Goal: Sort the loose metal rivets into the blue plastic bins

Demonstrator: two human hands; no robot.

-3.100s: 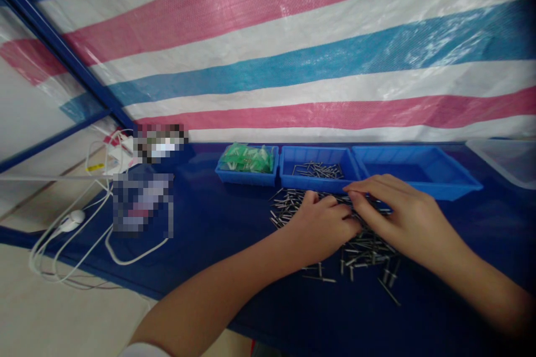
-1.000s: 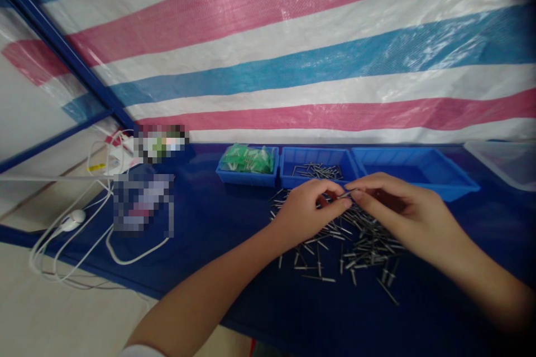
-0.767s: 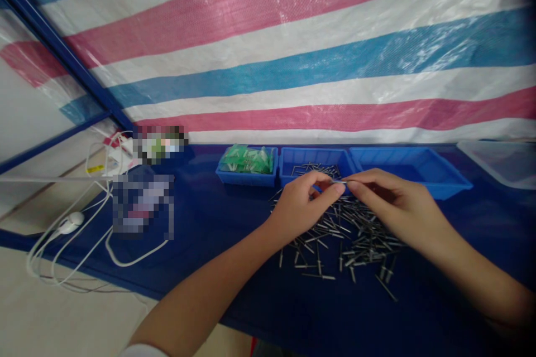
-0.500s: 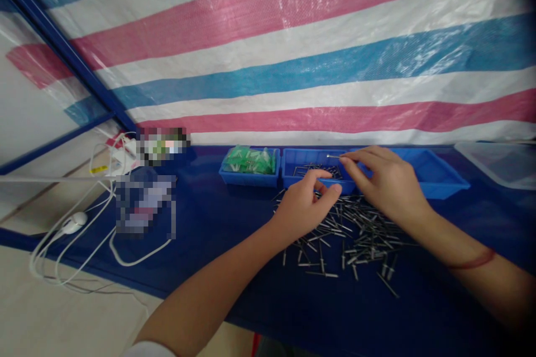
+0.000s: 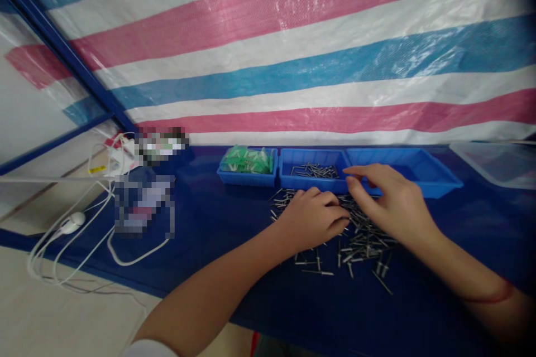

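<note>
A heap of small metal pins (image 5: 360,237) lies loose on the dark blue tabletop (image 5: 218,223). My left hand (image 5: 315,219) rests on the heap's left part with its fingers curled down onto the pins; what they hold, if anything, is hidden. My right hand (image 5: 387,201) hovers over the heap's far edge, fingers stretched out and slightly apart, with nothing seen in them. Just beyond the hands stands a blue tray (image 5: 288,175) holding several of the same pins (image 5: 315,170).
A blue tray with green pieces (image 5: 248,162) stands to the left of the pin tray, and a wider blue tray (image 5: 439,181) to its right. A clear plastic container (image 5: 494,162) sits far right. White cables (image 5: 71,223) lie at the left edge. A striped tarp (image 5: 293,50) hangs behind.
My right hand carried a pin to the middle tray, let it go there, and came back toward the heap. My left hand dropped from mid-air onto the pins.
</note>
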